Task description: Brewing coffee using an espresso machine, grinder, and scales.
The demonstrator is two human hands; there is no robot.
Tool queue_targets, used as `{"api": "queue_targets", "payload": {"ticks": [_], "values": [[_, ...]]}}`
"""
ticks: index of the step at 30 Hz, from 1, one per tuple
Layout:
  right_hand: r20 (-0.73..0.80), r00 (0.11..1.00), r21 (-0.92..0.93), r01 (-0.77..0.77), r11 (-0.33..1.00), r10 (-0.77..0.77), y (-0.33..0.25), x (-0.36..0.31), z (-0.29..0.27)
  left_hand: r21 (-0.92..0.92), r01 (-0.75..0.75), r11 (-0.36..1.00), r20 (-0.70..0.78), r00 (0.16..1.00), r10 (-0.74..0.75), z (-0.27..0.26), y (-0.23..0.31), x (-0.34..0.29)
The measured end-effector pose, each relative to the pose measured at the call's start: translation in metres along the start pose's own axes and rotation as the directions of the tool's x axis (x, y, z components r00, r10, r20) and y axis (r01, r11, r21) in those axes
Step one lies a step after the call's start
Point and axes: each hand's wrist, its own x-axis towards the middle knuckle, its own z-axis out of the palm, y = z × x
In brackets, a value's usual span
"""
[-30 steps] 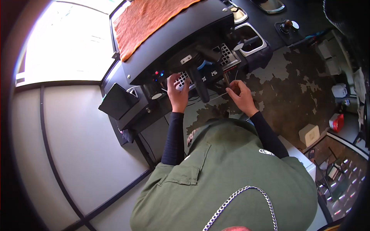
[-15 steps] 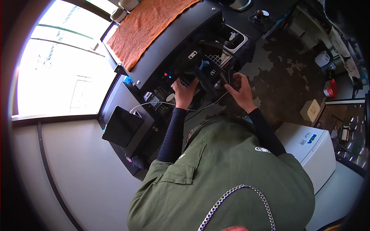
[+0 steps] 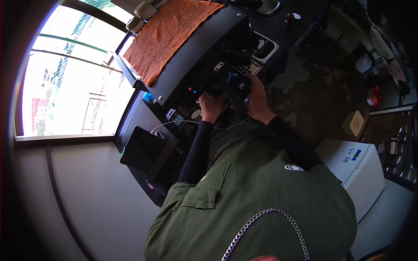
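My left hand (image 3: pixel 212 107) reaches into the dark recess of a black machine, just right of small red and blue lights (image 3: pixel 192 90). Its fingers are bent around something dark that I cannot make out. My right hand (image 3: pixel 260 104) is closed beside a lit digital display (image 3: pixel 242 85), its fingertips lost in shadow. Between the two hands a thick black handle (image 3: pixel 235 95) slants toward me. A blue curved piece (image 3: pixel 232 76) sits at its far end. Behind it lies a metal grate (image 3: pixel 243 69).
An orange cloth (image 3: pixel 172 37) covers the black top at far left. A tablet (image 3: pixel 141 148) and a white cable (image 3: pixel 174 121) are left of my arm. A white-rimmed tray (image 3: pixel 272 48) and a round-knobbed tool (image 3: pixel 291 19) lie far right. A white cabinet (image 3: pixel 352 174) stands near right.
My right hand has moved left and inward, its spread fingers closing beside the display. My left hand stays nearly in place. The digits on the display have changed and the picture is darker.
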Motion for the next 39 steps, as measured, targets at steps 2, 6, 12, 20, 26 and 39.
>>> {"api": "queue_targets", "payload": {"ticks": [2, 6, 12, 20, 26, 39], "values": [[0.02, 1.0, 0.025, -0.024, 0.999, 0.023, 0.001, 0.0, 0.004, -0.037, 0.05, 0.998, 0.058, 0.997, -0.048, -0.002, 0.002, 0.003], [0.035, 0.998, -0.082, -0.058, 0.995, 0.061, 0.004, -0.005, 0.012, 0.013, 0.083, 0.996, 0.103, 0.991, -0.084, -0.004, 0.002, 0.002], [0.085, 0.983, -0.039, -0.162, 0.986, 0.165, 0.006, -0.014, 0.014, 0.022, -0.039, 0.999, 0.012, 0.999, 0.039, 0.001, 0.005, 0.0], [0.122, 0.959, -0.019, -0.257, 0.966, 0.258, 0.003, -0.01, 0.015, 0.032, -0.039, 0.999, -0.025, 0.999, 0.04, 0.001, 0.014, 0.006], [0.118, 0.963, -0.037, -0.238, 0.971, 0.241, 0.004, -0.009, 0.015, -0.062, 0.029, 0.998, 0.085, 0.996, -0.024, -0.008, 0.028, 0.009], [0.122, 0.961, -0.303, -0.202, 0.931, 0.248, -0.016, -0.004, 0.048, 0.196, 0.015, 0.98, 0.129, 0.991, -0.041, 0.036, -0.063, 0.022]]}}
